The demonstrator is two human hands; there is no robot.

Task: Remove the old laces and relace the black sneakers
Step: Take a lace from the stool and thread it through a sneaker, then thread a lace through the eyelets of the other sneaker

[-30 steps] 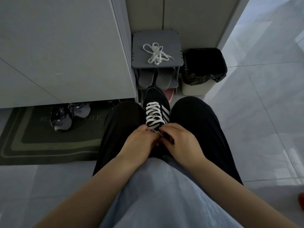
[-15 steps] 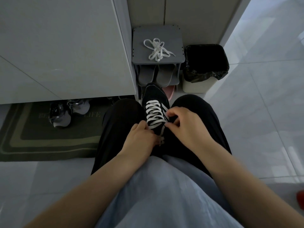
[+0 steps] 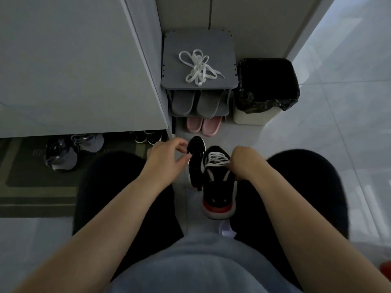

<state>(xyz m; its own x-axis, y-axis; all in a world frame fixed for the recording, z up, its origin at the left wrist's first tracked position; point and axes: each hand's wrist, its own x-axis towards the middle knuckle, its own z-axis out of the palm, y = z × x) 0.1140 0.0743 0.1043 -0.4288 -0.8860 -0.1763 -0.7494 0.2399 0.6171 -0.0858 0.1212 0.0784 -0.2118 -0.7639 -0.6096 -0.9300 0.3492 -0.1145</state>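
Two black sneakers stand on the floor between my knees. The laced sneaker point(image 3: 219, 182), with white laces and a red-and-white heel, is gripped at its right side by my right hand point(image 3: 243, 163). To its left lies a second black sneaker point(image 3: 196, 159) with no white lace showing. My left hand point(image 3: 167, 159) is at that shoe's left edge, fingers and thumb spread apart around its toe end and holding nothing. A loose bundle of white laces point(image 3: 198, 66) lies on top of the grey shoe rack point(image 3: 224, 43).
Grey slippers point(image 3: 193, 102) sit on the rack's shelf, with pink slippers point(image 3: 204, 125) below. A bin with a black liner point(image 3: 267, 89) stands to the right of the rack. Other shoes point(image 3: 63, 151) lie on a green mat point(image 3: 31, 187) under the white cabinet point(image 3: 74, 70).
The laced sneaker has come down off my lap to the floor in my right hand. My left hand let go of it and moved to the second sneaker. The camera tilted down.
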